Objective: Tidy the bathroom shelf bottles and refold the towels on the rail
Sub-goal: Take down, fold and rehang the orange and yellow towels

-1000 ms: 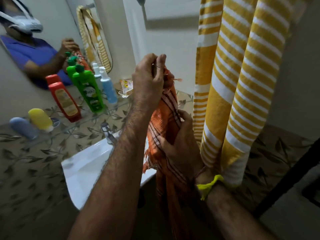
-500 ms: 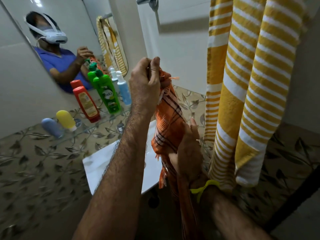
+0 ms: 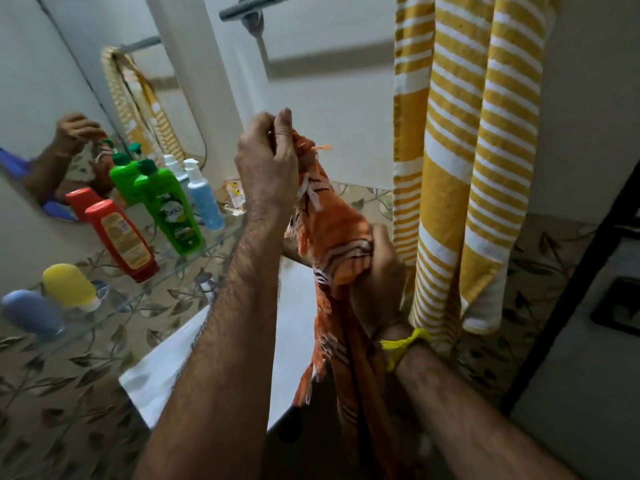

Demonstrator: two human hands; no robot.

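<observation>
An orange checked towel (image 3: 332,230) with fringed ends hangs between both hands in front of me. My left hand (image 3: 268,164) pinches its top corner, raised at chest height. Lower down, my right hand (image 3: 379,271) grips the bunched middle of the same towel; a yellow thread is tied at that wrist. A yellow-and-white striped towel (image 3: 464,161) hangs from the rail at the right. On the glass shelf (image 3: 180,268) stand a red bottle (image 3: 121,240), a green bottle (image 3: 169,206) and a blue pump bottle (image 3: 204,199).
A yellow bottle (image 3: 69,285) and a blue bottle (image 3: 31,311) lie at the shelf's left end. A white washbasin (image 3: 166,368) sits below the shelf. The mirror (image 3: 69,81) is on the left wall, a dark frame (image 3: 571,289) at the right.
My right hand has slid up the orange towel and closed round its bunched middle. The left hand keeps hold of the top corner. The view has shifted a little.
</observation>
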